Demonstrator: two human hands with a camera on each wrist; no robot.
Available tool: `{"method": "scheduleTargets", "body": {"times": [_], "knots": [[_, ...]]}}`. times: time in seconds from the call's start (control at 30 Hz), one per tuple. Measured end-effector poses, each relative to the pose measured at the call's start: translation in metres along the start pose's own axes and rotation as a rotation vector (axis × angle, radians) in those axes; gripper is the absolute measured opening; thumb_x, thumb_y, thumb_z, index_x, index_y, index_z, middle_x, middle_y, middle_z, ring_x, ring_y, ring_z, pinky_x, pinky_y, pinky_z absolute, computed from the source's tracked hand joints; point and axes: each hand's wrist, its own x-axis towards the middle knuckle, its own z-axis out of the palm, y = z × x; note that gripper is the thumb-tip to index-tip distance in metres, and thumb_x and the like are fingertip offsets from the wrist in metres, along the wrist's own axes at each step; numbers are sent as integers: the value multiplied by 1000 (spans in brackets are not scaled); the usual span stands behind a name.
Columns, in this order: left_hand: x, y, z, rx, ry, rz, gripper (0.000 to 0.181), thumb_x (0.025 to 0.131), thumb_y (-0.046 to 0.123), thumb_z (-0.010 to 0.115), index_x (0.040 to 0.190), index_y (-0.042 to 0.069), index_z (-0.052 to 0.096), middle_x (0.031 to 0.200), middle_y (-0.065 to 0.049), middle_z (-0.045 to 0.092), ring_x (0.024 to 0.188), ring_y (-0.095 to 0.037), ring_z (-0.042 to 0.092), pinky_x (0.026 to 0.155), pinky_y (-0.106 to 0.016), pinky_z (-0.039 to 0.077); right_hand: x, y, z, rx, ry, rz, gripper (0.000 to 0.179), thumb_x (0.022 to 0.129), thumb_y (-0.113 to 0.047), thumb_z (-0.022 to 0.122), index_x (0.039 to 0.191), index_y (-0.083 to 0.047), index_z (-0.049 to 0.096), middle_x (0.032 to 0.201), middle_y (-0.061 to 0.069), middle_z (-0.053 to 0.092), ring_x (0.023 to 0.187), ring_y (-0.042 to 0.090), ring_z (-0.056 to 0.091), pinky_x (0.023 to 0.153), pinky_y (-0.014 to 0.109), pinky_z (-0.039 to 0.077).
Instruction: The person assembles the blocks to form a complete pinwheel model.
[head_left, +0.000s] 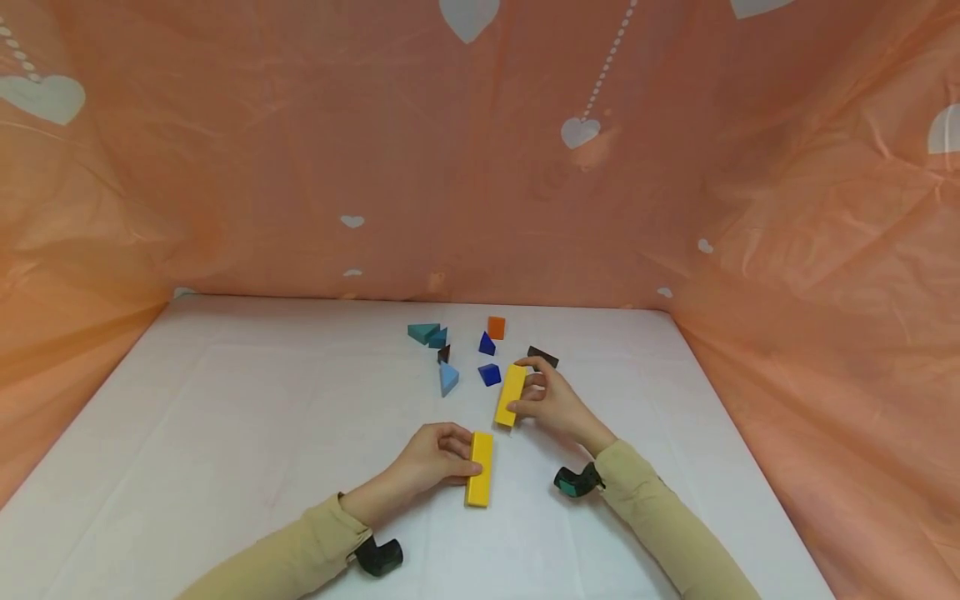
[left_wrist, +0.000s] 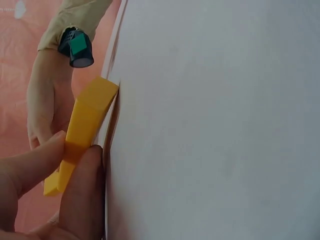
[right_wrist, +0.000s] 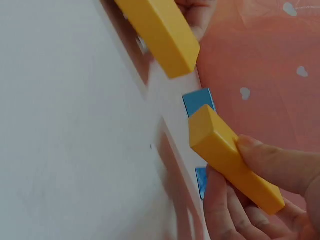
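Note:
Near the middle of the white table, my left hand [head_left: 435, 457] grips a long yellow block [head_left: 479, 471] between thumb and fingers. Farther forward and to the right, my right hand [head_left: 551, 400] holds a second yellow block [head_left: 511, 396] by its side. The two blocks are apart, both lengthwise and slightly slanted. In the left wrist view, thumb and finger pinch the left block [left_wrist: 85, 122]. The right wrist view shows the right block [right_wrist: 232, 160] in the fingers, its shadow separate on the table; the left block [right_wrist: 162, 40] is above it in that picture.
Beyond the hands lie a dark blue block [head_left: 490, 375], a dark blue triangle [head_left: 487, 343], an orange block [head_left: 497, 327], a light blue triangle [head_left: 448, 378], teal pieces [head_left: 423, 332] and a dark brown piece [head_left: 543, 357] by the right fingers. Orange sheeting [head_left: 450, 167] surrounds the table [head_left: 225, 433].

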Motion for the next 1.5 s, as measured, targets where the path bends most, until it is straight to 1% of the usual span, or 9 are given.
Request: {"method": "scheduleTargets", "body": {"times": [0.1,0.23,0.37,0.47,0.67,0.83,1.07,1.27,1.5], "knots": [[0,2,2,19,15,-12,44,76,6,80,113,-2,59,85,-9,60,71,-17,62,64,-30,58,2,-1,5,18,-11,-13,70,79,-9,79,137,-15,41,106,14,58,82,23,65,74,33,56],[0,3,2,60,19,-27,42,78,9,79,113,-3,59,83,-9,60,66,-17,64,60,-30,58,4,-3,11,14,-47,-30,68,80,-8,78,138,-13,42,106,15,58,83,23,65,77,33,56],[1,4,0,97,-12,-7,40,80,10,77,112,-4,56,79,-10,61,62,-18,65,57,-30,57,6,-5,17,-8,-62,-41,66,81,-7,77,138,-12,45,107,14,56,87,23,65,79,33,56],[1,4,-2,124,-37,12,38,81,10,77,109,-4,55,74,-10,61,57,-18,65,55,-29,57,8,-4,20,-20,-65,-48,65,81,-7,76,139,-12,46,108,13,55,89,22,65,80,32,56],[1,5,-4,175,-83,26,35,81,8,76,104,-1,52,67,-10,62,51,-17,63,51,-28,55,12,-3,27,-36,-58,-63,66,81,-8,77,139,-12,45,107,12,55,87,22,64,79,32,56],[0,5,-5,169,-95,23,34,82,7,75,105,-1,51,67,-10,62,51,-18,63,51,-29,56,13,-3,32,-50,-39,-42,66,80,-10,78,136,-10,44,107,12,58,85,20,65,77,30,56],[-1,5,-5,144,-89,12,31,83,5,73,104,-1,51,69,-11,63,51,-18,63,51,-30,56,12,-4,36,-79,-56,-51,67,80,-8,78,137,-3,44,111,12,58,83,18,65,73,28,56],[-2,5,-5,146,-83,8,31,83,5,73,104,-1,50,68,-11,62,51,-18,63,51,-30,56,13,-4,34,-201,-50,-49,68,77,-14,81,135,-2,47,109,7,58,74,15,59,66,23,53],[-2,5,-4,132,-80,15,32,83,5,74,104,-1,50,68,-11,63,51,-19,64,51,-30,56,15,-4,32,-272,-66,-25,67,77,-20,82,132,-1,50,103,6,55,71,17,52,61,21,47]]}}
